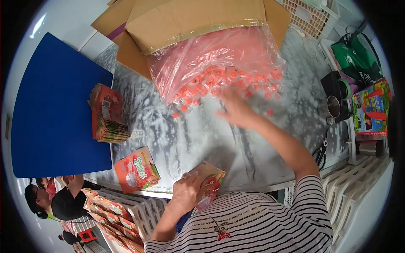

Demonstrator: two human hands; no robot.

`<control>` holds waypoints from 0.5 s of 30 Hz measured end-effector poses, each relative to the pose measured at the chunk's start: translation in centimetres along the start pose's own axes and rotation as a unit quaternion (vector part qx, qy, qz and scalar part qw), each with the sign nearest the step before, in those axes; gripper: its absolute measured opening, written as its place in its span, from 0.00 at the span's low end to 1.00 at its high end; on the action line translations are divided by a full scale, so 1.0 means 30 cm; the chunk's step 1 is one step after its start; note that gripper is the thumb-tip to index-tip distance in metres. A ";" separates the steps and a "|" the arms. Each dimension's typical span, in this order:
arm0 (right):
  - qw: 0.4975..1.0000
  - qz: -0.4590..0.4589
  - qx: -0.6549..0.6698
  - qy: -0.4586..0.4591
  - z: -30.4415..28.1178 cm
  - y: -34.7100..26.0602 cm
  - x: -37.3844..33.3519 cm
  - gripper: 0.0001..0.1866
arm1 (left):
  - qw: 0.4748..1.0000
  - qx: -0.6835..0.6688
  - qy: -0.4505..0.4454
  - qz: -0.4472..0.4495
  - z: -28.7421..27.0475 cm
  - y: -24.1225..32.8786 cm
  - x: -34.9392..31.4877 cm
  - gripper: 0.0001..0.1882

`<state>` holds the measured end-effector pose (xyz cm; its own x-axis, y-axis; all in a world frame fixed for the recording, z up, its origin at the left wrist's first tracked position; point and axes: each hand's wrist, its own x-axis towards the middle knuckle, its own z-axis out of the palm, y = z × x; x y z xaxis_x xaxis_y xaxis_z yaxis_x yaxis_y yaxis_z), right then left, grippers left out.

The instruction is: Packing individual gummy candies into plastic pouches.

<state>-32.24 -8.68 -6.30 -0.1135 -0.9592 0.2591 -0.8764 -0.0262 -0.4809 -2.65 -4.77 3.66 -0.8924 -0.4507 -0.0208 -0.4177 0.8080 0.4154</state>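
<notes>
My left hand grips an upright red and green printed pouch at the table's near edge, close to my body. My right hand reaches out to the front edge of a heap of small clear-wrapped red candies. Its fingers look spread and are slightly smeared by motion; I make out nothing in them. The candies spill from a clear plastic liner in a big open cardboard carton. Another printed pouch lies flat to the left of my left hand.
A stack of pouches stands beside a blue board at left. To the right are scissors, a metal cup and a green bag. Crates with pouches stand below left, near another person. A white basket is behind.
</notes>
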 end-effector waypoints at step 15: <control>0.996 0.032 -0.046 -0.070 0.086 -0.103 -0.256 0.43 | 0.988 -0.015 0.082 -0.127 -0.012 -0.022 -0.098 0.06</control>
<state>-27.44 -1.96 -8.97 -0.1100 -0.9880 0.1085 -0.9090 0.0559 -0.4130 0.31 -4.11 3.77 -0.7185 -0.6953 0.0188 -0.6175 0.6501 0.4428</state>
